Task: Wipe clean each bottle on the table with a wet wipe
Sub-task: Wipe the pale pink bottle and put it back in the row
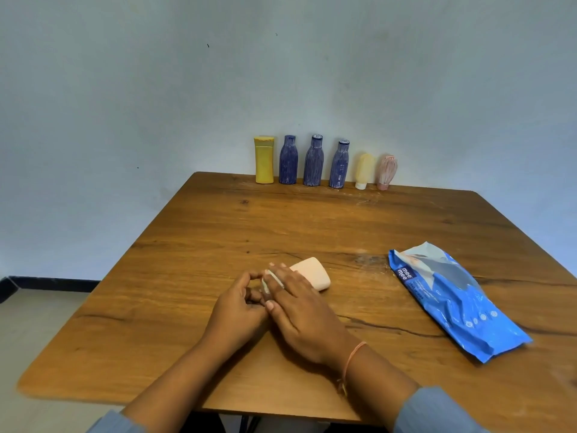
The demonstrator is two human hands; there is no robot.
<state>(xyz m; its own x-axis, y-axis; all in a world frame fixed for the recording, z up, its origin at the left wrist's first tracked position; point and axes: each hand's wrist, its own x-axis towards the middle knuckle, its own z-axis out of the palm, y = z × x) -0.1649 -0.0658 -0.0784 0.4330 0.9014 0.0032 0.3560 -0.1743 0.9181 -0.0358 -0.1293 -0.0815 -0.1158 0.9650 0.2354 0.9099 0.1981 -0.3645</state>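
Currently my right hand (pixel 299 310) lies flat on the pale bottle (pixel 312 273), which rests on its side near the middle of the desk (pixel 218 232). Its straight fingers (pixel 281 276) press the wipe (pixel 267 281) onto it. My left hand (pixel 240 310) curls at the bottle's 9 o'clock end; whether it grips anything I cannot tell. I'd steady that end, rub lengthwise, then roll. Open room runs from 9 to 12 o'clock. The wipe pack (pixel 452 301) lies at 3, and six standing bottles (pixel 313 162) line the far edge.
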